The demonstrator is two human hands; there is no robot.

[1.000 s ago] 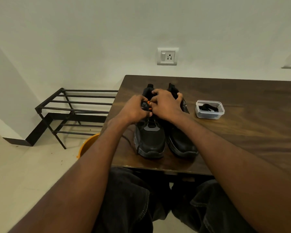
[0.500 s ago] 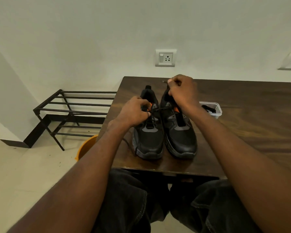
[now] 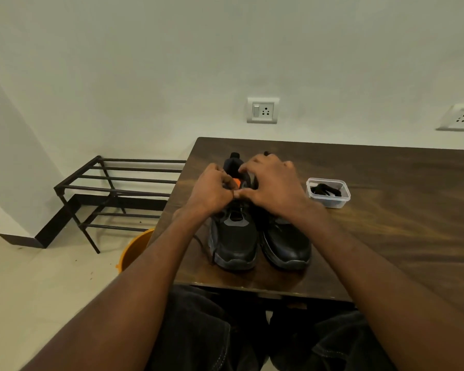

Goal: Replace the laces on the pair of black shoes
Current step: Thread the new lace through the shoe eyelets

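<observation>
- From where I sit, a dark metal rack (image 3: 113,194) stands on the floor at far left, and an orange bucket (image 3: 135,249) peeks out beside the table's left edge.
- The wooden table (image 3: 386,236) carries the pair of black shoes side by side near its left front corner, toes pointing toward me.
- The left shoe (image 3: 235,242) is matte black with a grey panel over the toe and an orange patch showing at its tongue; a dark lace (image 3: 202,245) trails off its left side onto the table.
- My left hand (image 3: 212,192) sits over that shoe's eyelets, fingers curled tight; I think it pinches the lace there, though the lace itself is hidden.
- My right hand (image 3: 272,183) hovers over both shoes' openings, fingers bent and spread, thumb tip touching the left hand; I cannot tell whether it has hold of anything.
- The right shoe (image 3: 287,245) is glossier black, touching its mate.
- A clear plastic tub (image 3: 328,192) with black laces inside sits well to the right.
- Half a second ago the right hand was raised toward the table's far edge, pulling a lace taut; now it is back down beside the left hand.
</observation>
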